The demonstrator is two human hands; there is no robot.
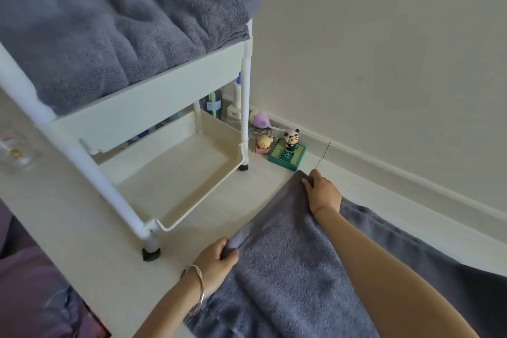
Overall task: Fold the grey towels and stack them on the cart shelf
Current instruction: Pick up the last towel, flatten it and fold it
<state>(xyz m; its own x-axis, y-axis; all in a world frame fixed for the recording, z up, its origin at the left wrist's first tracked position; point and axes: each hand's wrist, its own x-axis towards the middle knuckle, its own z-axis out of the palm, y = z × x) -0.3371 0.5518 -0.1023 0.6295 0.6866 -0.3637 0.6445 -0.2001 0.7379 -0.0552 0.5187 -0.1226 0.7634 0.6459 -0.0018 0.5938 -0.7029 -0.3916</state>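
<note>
The pale floor (82, 228) carries a white cart (90, 170) on dark wheels (150, 254), a spread grey towel (288, 269) just beside it, and small toys (288, 145) by the wall (384, 49). The cart's top shelf (153, 107) holds folded grey towels (123, 30) piled above its rim.

Towel (288, 277) cropped at bottom edge

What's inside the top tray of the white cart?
Grey towels fill the top tray, piled above its rim. The tray's floor and anything beneath them is covered.
</note>
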